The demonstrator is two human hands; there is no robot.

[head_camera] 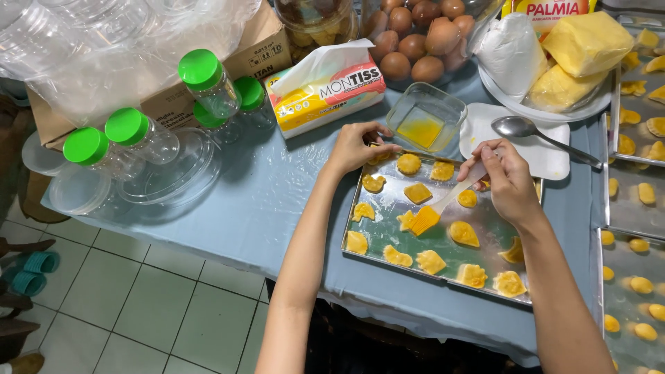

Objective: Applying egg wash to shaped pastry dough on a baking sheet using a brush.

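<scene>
Evidently light and stiff-handled, the pastry brush [443, 204] sat pinched in the right hand [509, 183], soft bristles below-left; the left hand [357, 144] steadied the tray [388, 235] rim.

One head-worn camera looks steeply down from above the person, fairly near. The worktop [277, 194] fills the frame from 9 through 12 to 4 o'clock; tiled floor [138, 305] shows at 7 o'clock. Both forearms enter from 6 o'clock.
</scene>
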